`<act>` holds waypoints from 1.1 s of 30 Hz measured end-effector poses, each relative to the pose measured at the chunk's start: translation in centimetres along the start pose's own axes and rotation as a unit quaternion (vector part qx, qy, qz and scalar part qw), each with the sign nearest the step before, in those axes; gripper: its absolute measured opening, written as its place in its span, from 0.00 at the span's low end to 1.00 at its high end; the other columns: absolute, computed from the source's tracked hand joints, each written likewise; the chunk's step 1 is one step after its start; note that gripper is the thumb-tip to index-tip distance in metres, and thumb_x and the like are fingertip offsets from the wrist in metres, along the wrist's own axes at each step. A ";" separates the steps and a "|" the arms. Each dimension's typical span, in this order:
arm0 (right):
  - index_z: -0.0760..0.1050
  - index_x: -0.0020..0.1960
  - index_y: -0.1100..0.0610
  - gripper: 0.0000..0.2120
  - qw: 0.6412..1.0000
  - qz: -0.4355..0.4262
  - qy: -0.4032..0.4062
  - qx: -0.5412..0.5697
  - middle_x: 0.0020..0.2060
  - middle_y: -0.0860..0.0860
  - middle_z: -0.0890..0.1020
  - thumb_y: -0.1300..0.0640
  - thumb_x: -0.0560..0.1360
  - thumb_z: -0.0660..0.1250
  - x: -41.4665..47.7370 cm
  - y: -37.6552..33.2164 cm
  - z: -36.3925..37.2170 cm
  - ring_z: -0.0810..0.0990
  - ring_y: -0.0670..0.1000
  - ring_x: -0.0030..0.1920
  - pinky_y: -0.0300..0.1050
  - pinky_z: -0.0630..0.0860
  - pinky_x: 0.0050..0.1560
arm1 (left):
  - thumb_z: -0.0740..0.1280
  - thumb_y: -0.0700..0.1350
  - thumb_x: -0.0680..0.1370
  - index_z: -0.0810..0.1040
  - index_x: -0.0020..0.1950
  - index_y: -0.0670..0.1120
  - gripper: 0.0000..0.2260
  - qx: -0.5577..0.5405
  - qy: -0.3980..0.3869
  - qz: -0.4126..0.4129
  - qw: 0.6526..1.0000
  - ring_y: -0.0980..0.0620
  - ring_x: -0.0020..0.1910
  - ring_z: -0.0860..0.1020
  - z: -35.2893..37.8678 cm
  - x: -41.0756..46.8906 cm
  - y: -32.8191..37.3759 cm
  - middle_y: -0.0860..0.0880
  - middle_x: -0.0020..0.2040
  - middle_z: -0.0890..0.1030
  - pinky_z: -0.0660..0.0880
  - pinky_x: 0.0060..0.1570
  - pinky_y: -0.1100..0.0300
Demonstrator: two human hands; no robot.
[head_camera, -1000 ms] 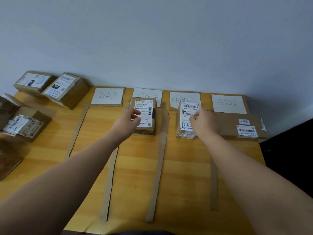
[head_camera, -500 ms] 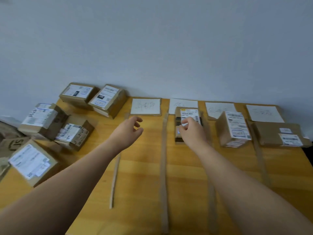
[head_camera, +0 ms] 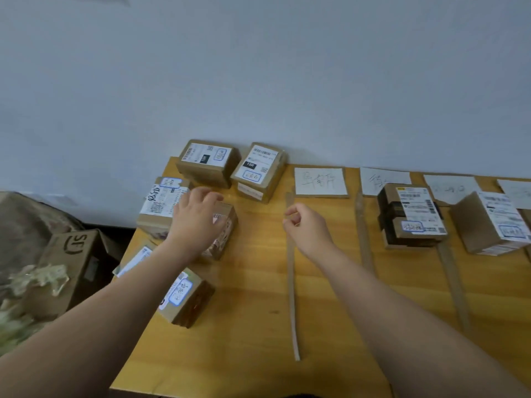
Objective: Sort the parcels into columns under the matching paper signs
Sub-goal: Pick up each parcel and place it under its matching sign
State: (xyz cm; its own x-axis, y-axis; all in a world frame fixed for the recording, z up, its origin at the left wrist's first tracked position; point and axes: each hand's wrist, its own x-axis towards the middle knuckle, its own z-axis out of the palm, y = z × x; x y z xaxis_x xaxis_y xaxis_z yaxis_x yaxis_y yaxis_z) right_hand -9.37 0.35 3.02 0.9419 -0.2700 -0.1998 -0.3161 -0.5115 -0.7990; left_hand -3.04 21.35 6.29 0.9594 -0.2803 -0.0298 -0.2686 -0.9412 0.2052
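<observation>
I stand by a wooden table (head_camera: 258,326) that is pushed against a pale wall. At its left end lie 5 parcels that are not sorted. 2 of them (head_camera: 207,162) (head_camera: 258,170) are at the wall, 1 (head_camera: 161,202) is at the left edge and 1 (head_camera: 186,297) is nearer to the person. The left hand (head_camera: 198,219) is over the fifth parcel (head_camera: 224,225), between these others. Its fingers are a little spread and lightly bent above the top of it, and I cannot tell if they really grip it. The right hand (head_camera: 307,225) hovers above the table near the first cardboard strip (head_camera: 290,268). Its fingers are curled in, the thumb meets the first finger, and it holds nothing. Along the wall lie 4 paper signs (head_camera: 319,181) (head_camera: 385,179) (head_camera: 451,188) (head_camera: 517,191). A parcel with black tape (head_camera: 411,216) sits under the second sign, touching its lower edge. Another parcel (head_camera: 491,222) sits under the third sign. 2 more strips (head_camera: 363,239) (head_camera: 454,282) divide these columns. On the floor at the left stands a cardboard box (head_camera: 74,262).
</observation>
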 end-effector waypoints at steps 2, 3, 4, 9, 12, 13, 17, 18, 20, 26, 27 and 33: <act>0.73 0.56 0.52 0.06 1.000 -0.008 -0.008 0.003 0.39 0.45 0.76 0.55 0.79 0.62 0.4 -1.2 1.1 0.76 0.47 0.40 0.43 0.74 0.41 | 0.65 0.55 0.76 0.63 0.73 0.50 0.28 0.023 -0.003 -0.049 0.999 0.39 0.74 0.56 -0.1 0.5 -2.4 0.42 0.75 0.60 0.56 0.71 0.42; 0.73 0.56 0.52 0.06 1.000 -0.010 -0.011 0.003 0.40 0.45 0.76 0.55 0.79 0.62 0.5 -1.7 1.6 0.76 0.47 0.40 0.42 0.74 0.40 | 0.66 0.57 0.75 0.59 0.75 0.50 0.31 0.029 -0.004 -0.074 0.997 0.38 0.75 0.54 -0.1 0.9 -3.6 0.41 0.76 0.57 0.55 0.71 0.41; 0.73 0.56 0.52 0.07 1.000 -0.011 -0.014 0.002 0.41 0.45 0.77 0.55 0.79 0.62 0.7 -2.0 2.1 0.76 0.46 0.40 0.40 0.73 0.38 | 0.66 0.58 0.74 0.56 0.76 0.50 0.35 0.033 -0.007 -0.098 0.995 0.37 0.75 0.52 0.0 1.2 -4.6 0.40 0.77 0.54 0.54 0.71 0.40; 0.73 0.57 0.52 0.08 0.998 -0.012 -0.045 -0.029 0.43 0.47 0.77 0.57 0.79 0.61 1.1 -3.1 4.0 0.75 0.45 0.39 0.37 0.70 0.35 | 0.66 0.63 0.73 0.48 0.78 0.50 0.42 0.029 -0.065 -0.161 0.984 0.35 0.75 0.53 1.0 2.0 -8.2 0.38 0.78 0.49 0.57 0.70 0.39; 0.73 0.56 0.52 0.08 0.998 -0.008 -0.049 -0.043 0.43 0.47 0.77 0.58 0.78 0.61 1.5 -3.3 4.5 0.76 0.46 0.39 0.38 0.72 0.35 | 0.67 0.61 0.73 0.49 0.77 0.52 0.40 0.003 -0.061 -0.153 0.986 0.33 0.72 0.59 1.3 2.1 -8.4 0.38 0.77 0.52 0.65 0.65 0.38; 0.73 0.56 0.51 0.08 0.998 -0.007 -0.051 -0.046 0.42 0.47 0.77 0.58 0.78 0.61 1.6 -3.4 4.6 0.76 0.47 0.38 0.39 0.73 0.36 | 0.67 0.62 0.72 0.50 0.77 0.53 0.40 0.001 -0.055 -0.149 0.987 0.33 0.71 0.60 1.3 2.1 -8.4 0.37 0.76 0.53 0.65 0.64 0.38; 0.73 0.55 0.51 0.07 0.997 0.004 -0.060 -0.044 0.42 0.46 0.78 0.57 0.78 0.61 1.7 -3.6 5.1 0.77 0.49 0.41 0.45 0.76 0.43 | 0.66 0.62 0.72 0.53 0.77 0.53 0.39 -0.073 -0.007 -0.146 0.987 0.34 0.71 0.61 0.8 1.3 -8.2 0.37 0.74 0.59 0.63 0.67 0.41; 0.73 0.54 0.50 0.06 0.997 0.008 -0.060 -0.041 0.42 0.46 0.77 0.56 0.78 0.61 1.7 -3.7 5.1 0.78 0.50 0.42 0.46 0.76 0.44 | 0.67 0.61 0.72 0.53 0.77 0.52 0.39 -0.106 0.015 -0.138 0.985 0.35 0.71 0.61 0.6 1.1 -7.8 0.37 0.73 0.60 0.62 0.67 0.41; 0.72 0.57 0.49 0.08 0.998 0.018 -0.059 -0.008 0.44 0.45 0.77 0.53 0.78 0.62 1.6 -4.0 5.1 0.79 0.49 0.45 0.47 0.77 0.48 | 0.68 0.60 0.71 0.51 0.78 0.50 0.42 -0.146 0.048 -0.102 0.983 0.38 0.72 0.60 0.0 0.6 -6.4 0.39 0.73 0.59 0.61 0.69 0.44; 0.65 0.68 0.51 0.26 0.953 0.091 -0.072 0.281 0.58 0.47 0.77 0.42 0.75 0.67 1.2 -6.7 3.5 0.78 0.48 0.58 0.52 0.80 0.55 | 0.71 0.60 0.69 0.49 0.78 0.47 0.47 -0.224 0.081 -0.014 0.971 0.43 0.71 0.60 -0.4 -0.6 0.0 0.43 0.70 0.60 0.61 0.68 0.50; 0.64 0.68 0.51 0.27 0.944 0.089 -0.075 0.309 0.58 0.47 0.79 0.42 0.74 0.67 1.3 -6.8 3.1 0.79 0.49 0.58 0.55 0.79 0.56 | 0.71 0.60 0.69 0.48 0.78 0.46 0.47 -0.236 0.078 -0.004 0.969 0.44 0.71 0.59 -0.2 -0.8 0.9 0.43 0.70 0.60 0.60 0.69 0.51; 0.64 0.69 0.48 0.40 0.941 0.081 -0.072 0.319 0.57 0.48 0.81 0.34 0.62 0.72 1.2 -5.9 1.6 0.81 0.51 0.56 0.57 0.79 0.56 | 0.67 0.69 0.64 0.48 0.78 0.44 0.53 -0.300 0.057 0.034 0.952 0.47 0.73 0.58 0.5 -1.9 3.4 0.43 0.72 0.58 0.57 0.68 0.58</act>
State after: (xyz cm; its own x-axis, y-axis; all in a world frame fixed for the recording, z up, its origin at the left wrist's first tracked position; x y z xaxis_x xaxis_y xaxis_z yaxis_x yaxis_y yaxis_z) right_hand -6.24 4.38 6.54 0.9076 -0.1653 -0.3860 -0.3671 0.1342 -0.9205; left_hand -5.80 18.54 6.55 0.9536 -0.2830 0.1028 -0.2665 -0.6345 0.7255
